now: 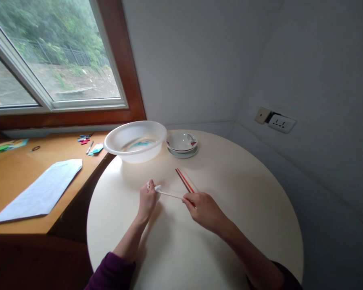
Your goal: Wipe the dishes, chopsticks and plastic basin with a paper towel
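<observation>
My left hand point(148, 198) is closed round a crumpled white tissue or cloth point(157, 188), which wraps one end of a thin pale chopstick point(171, 195). The other end of that chopstick is pinched in the fingers of my right hand point(204, 209). It runs almost level between the two hands, above the round table. Just beyond my right hand lie several more chopsticks point(184, 180), dark brown, red and pale, side by side. Their near ends are hidden behind my right hand.
A translucent white basin point(133, 157) stands at the back left of the round cream table point(248, 181). Beside it are stacked bowls point(181, 143) with a floral pattern. A wooden desk point(93, 177) on the left holds a folded pale cloth or paper point(42, 189) and small items. A wall closes off the back.
</observation>
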`<state>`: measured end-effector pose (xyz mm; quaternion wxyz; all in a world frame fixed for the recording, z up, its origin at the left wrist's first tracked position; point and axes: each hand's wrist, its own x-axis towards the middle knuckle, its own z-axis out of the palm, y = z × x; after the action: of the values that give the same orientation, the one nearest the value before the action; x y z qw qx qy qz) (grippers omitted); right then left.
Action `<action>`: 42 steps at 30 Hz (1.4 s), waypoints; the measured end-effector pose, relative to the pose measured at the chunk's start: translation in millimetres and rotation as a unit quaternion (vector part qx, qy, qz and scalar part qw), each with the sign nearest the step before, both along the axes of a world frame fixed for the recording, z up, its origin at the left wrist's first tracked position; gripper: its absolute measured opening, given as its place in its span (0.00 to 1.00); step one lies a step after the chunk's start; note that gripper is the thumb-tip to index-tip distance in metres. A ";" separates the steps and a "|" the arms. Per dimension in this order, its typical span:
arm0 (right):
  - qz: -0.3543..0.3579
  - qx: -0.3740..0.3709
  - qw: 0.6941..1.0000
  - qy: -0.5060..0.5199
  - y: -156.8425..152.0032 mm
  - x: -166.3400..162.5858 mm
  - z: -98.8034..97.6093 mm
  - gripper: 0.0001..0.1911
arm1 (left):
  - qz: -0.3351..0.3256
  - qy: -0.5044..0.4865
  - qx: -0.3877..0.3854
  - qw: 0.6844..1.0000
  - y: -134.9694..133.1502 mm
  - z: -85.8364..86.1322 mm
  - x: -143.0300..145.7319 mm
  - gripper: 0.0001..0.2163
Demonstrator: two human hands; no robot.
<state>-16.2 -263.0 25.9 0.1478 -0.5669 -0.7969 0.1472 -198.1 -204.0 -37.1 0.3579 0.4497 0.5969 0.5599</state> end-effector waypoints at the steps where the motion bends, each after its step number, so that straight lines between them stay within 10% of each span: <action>1: -0.003 -0.003 1.000 0.008 1.0 1.3 -0.9 0.13 | 0.001 0.020 0.005 1.000 -0.5 0.5 -0.2 0.17; 12: -0.017 -0.031 0.972 0.234 13.0 13.7 -16.9 0.12 | -0.035 0.152 0.001 0.988 0.4 0.1 -1.7 0.18; 25: -0.087 -0.105 0.777 0.614 21.2 14.6 -15.1 0.19 | -0.077 0.134 -0.063 0.986 -1.1 -2.5 6.0 0.16; 42: -0.103 -0.075 0.785 0.606 26.3 8.4 -26.7 0.25 | -0.102 0.200 -0.031 0.974 2.4 -10.1 3.7 0.18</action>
<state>-7.8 -236.7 -0.8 0.5715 -0.4491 -0.4672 0.5034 -194.4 -201.6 -47.2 0.3000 0.5995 0.6243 0.4010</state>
